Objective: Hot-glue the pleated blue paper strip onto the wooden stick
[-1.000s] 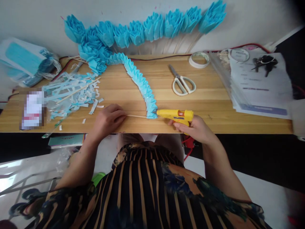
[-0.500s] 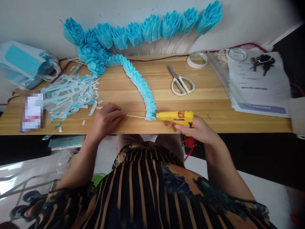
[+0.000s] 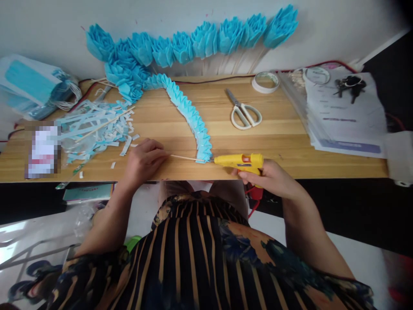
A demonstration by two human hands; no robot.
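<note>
My left hand (image 3: 146, 158) is closed around one end of a thin wooden stick (image 3: 183, 157), near the table's front edge. The stick's other end lies at the near tip of a long pleated blue strip (image 3: 190, 113), which curves back across the wood. In my right hand (image 3: 264, 174) is a yellow glue gun (image 3: 240, 161), its fingers wrapped round the handle. The gun's nozzle points left, close beside the stick's end and the strip's tip; I cannot tell whether it touches.
Blue folded flowers (image 3: 206, 38) line the wall. White-handled scissors (image 3: 245, 114), a tape roll (image 3: 265, 82) and papers with keys (image 3: 346, 112) lie to the right. Paper scraps (image 3: 106, 129), a blurred-out item (image 3: 41, 150) and packed blue-and-white pieces (image 3: 32, 84) are on the left.
The glue gun has shifted slightly right, its nozzle a little farther from the strip's tip. My left hand and the stick stay nearly where they were.
</note>
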